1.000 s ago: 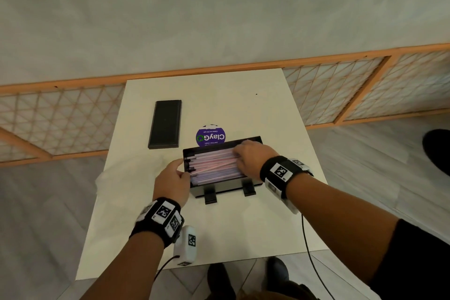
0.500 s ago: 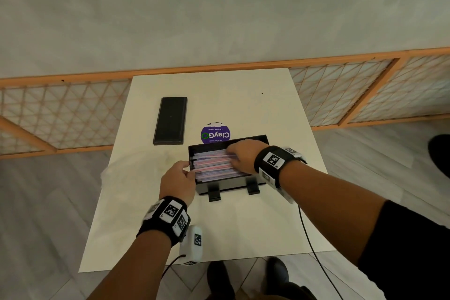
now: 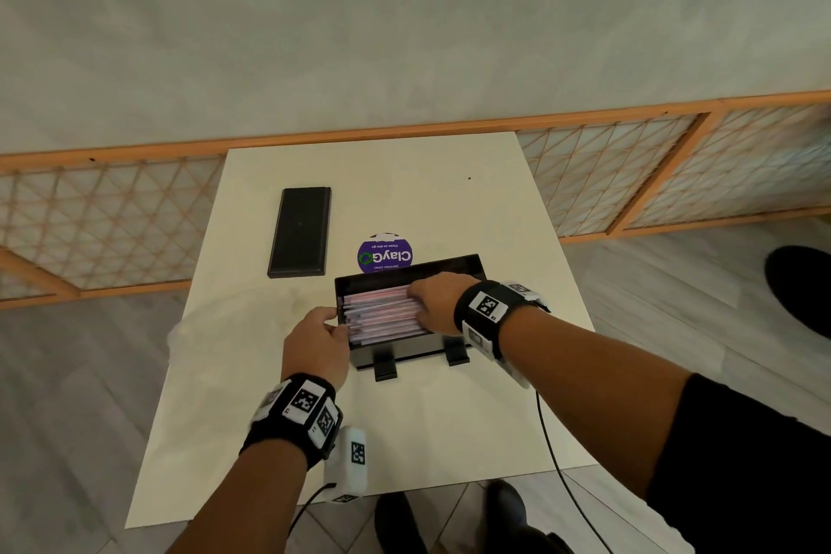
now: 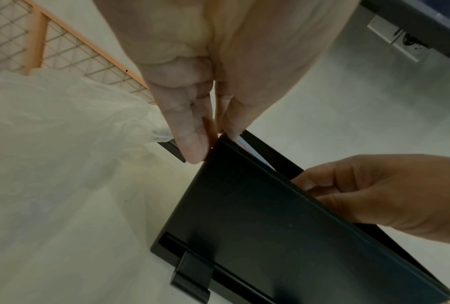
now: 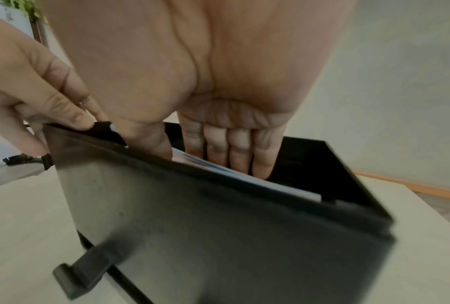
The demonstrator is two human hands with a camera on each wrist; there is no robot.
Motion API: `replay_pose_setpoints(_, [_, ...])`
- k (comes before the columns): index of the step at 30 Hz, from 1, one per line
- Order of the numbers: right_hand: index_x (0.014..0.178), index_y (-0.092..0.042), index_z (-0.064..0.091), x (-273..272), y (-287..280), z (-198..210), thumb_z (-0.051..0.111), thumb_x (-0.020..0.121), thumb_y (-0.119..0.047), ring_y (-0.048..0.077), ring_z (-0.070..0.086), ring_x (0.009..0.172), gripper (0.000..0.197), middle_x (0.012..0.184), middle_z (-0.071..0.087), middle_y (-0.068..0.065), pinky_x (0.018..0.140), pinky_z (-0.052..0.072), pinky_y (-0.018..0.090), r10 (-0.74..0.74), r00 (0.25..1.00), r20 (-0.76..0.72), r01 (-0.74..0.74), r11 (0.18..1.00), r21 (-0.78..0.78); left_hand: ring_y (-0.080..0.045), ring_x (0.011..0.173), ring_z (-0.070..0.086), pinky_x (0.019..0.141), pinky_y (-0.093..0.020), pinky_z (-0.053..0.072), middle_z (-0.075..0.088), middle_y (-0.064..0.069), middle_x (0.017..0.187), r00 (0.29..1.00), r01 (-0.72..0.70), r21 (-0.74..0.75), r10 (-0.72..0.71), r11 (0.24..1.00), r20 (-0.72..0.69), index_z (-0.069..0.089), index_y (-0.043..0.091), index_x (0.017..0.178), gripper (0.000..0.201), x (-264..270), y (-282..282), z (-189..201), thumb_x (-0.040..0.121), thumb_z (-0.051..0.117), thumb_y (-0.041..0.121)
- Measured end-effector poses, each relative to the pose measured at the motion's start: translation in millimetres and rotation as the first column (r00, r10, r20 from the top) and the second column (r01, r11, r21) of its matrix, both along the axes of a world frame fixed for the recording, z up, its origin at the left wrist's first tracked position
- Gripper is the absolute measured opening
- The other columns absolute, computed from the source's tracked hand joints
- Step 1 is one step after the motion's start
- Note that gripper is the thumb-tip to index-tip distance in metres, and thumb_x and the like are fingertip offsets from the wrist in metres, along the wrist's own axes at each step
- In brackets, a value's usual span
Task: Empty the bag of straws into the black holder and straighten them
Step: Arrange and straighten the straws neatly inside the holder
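Holder: black holder (image 3: 407,349) sits mid-bench (image 3: 449,427), front face toward you, open at the top.
Straws: straws (image 3: 382,313) lie flat inside the holder, stacked lengthwise, wrapped in pink and white.
Left hand: your left hand (image 3: 317,344) pinches the holder's left end wall, thumb and fingers on its rim.
Right hand: your right hand (image 3: 438,301) is in the holder, fingers straight, pressing on the straws, grasping nothing.
Bag: clear bag (image 4: 49,127) lies slack on the bench, just left of the holder.
Behind: black lid (image 3: 300,232) and a purple sticker (image 3: 385,256).
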State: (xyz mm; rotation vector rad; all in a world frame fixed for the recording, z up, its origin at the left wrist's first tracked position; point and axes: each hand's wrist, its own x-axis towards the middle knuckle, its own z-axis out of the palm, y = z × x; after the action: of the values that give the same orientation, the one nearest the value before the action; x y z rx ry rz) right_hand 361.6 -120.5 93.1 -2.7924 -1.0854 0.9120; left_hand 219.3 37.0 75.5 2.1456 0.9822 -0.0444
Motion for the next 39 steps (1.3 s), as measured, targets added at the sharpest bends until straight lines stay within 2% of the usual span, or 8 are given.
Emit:
replay_pose_setpoints(9, [0.12, -0.021, 0.065, -6.8, -7.7, 6.0, 0.054, 0.096, -0.024, 0.027, 0.06, 0.099, 0.026, 0.113, 0.057, 0.006, 0.085, 0.054, 0.038, 0.067, 0.99, 0.123, -0.073, 0.996, 0.041, -0.019, 0.089, 0.057, 0.081, -0.028, 0.044, 0.071, -0.009, 0.112, 1.0, 0.005, 0.014, -0.005, 1.0, -0.011, 0.061, 0.013, 0.132, 0.03, 0.6, 0.4, -1.2, 0.102, 0.057, 0.019])
replay_pose_setpoints(13, [0.125, -0.027, 0.067, -9.3, -10.1, 4.7, 0.052, 0.099, -0.026, 0.026, 0.063, 0.107, 0.03, 0.118, 0.066, 0.002, 0.096, 0.054, 0.041, 0.103, 0.993, 0.053, -0.099, 0.993, -0.059, -0.02, 0.088, 0.058, 0.08, -0.028, 0.044, 0.071, -0.009, 0.111, 1.0, 0.008, 0.021, -0.008, 1.0, -0.015, 0.062, 0.013, 0.129, 0.028, 0.7, 0.7, -1.7, 0.102, 0.057, 0.018])
replay_pose_setpoints(18, [0.112, -0.019, 0.068, -7.6, -16.0, 12.9, 0.044, 0.1, -0.029, 0.023, 0.066, 0.092, 0.029, 0.103, 0.071, 0.003, 0.087, 0.058, 0.04, 0.08, 0.995, 0.058, -0.076, 0.995, -0.066, -0.019, 0.089, 0.056, 0.079, -0.028, 0.043, 0.071, -0.01, 0.115, 1.0, 0.017, 0.03, -0.016, 0.999, -0.013, 0.062, 0.013, 0.129, 0.029, 0.0, 0.8, -0.2, 0.102, 0.057, 0.019])
replay_pose_setpoints(23, [0.12, -0.021, 0.063, -13.9, -36.2, 22.2, 0.044, 0.101, -0.03, 0.024, 0.064, 0.1, 0.029, 0.112, 0.067, 0.004, 0.089, 0.055, 0.038, 0.032, 0.988, 0.148, -0.044, 0.996, 0.075, -0.024, 0.097, 0.061, 0.08, -0.029, 0.042, 0.07, -0.01, 0.118, 0.999, 0.029, 0.04, -0.028, 0.999, -0.028, 0.063, 0.013, 0.127, 0.028, -3.4, 2.0, -1.2, 0.102, 0.057, 0.023])
replay_pose_setpoints(30, [0.098, -0.026, 0.062, -37.6, -92.0, 11.6, 0.041, 0.097, -0.036, 0.019, 0.061, 0.084, 0.024, 0.097, 0.063, -0.005, 0.068, 0.049, 0.028, -0.013, 0.972, 0.236, -0.061, 0.951, 0.303, -0.024, 0.091, 0.065, 0.078, -0.031, 0.049, 0.072, -0.006, 0.108, 0.999, 0.02, 0.039, -0.019, 0.999, -0.027, 0.064, 0.015, 0.114, 0.019, -6.1, 1.9, -9.5, 0.103, 0.054, 0.027])
replay_pose_setpoints(34, [0.119, -0.033, 0.062, -65.3, -116.1, 10.7, 0.041, 0.099, -0.042, 0.013, 0.065, 0.101, 0.031, 0.116, 0.064, -0.012, 0.082, 0.052, 0.027, -0.015, 0.988, 0.154, -0.029, 0.96, 0.28, -0.024, 0.09, 0.064, 0.074, -0.029, 0.043, 0.073, -0.007, 0.104, 1.0, 0.004, 0.041, -0.004, 0.999, -0.018, 0.064, 0.015, 0.112, 0.019, -4.2, 0.5, -11.5, 0.103, 0.053, 0.027])
replay_pose_setpoints(36, [0.131, -0.037, 0.055, -83.5, -131.9, 4.4, 0.044, 0.099, -0.046, 0.011, 0.063, 0.109, 0.035, 0.125, 0.061, -0.013, 0.091, 0.051, 0.028, 0.004, 0.998, 0.058, -0.015, 0.981, 0.194, -0.024, 0.091, 0.066, 0.074, -0.028, 0.044, 0.073, -0.006, 0.103, 1.0, -0.004, 0.011, 0.004, 1.0, -0.004, 0.064, 0.016, 0.113, 0.022, -7.2, 1.7, -11.6, 0.103, 0.054, 0.032])
replay_pose_setpoints(39, [0.137, -0.038, 0.049, -111.6, -157.9, -11.3, 0.043, 0.098, -0.051, 0.01, 0.059, 0.116, 0.041, 0.129, 0.059, -0.013, 0.1, 0.046, 0.027, -0.003, 0.994, -0.111, 0.005, 1.0, 0.023, -0.02, 0.093, 0.068, 0.079, -0.03, 0.049, 0.071, 0.001, 0.104, 0.997, -0.042, -0.063, 0.045, 0.997, 0.057, 0.063, 0.022, 0.114, 0.03, -24.7, 3.8, -9.3, 0.101, 0.053, 0.047])
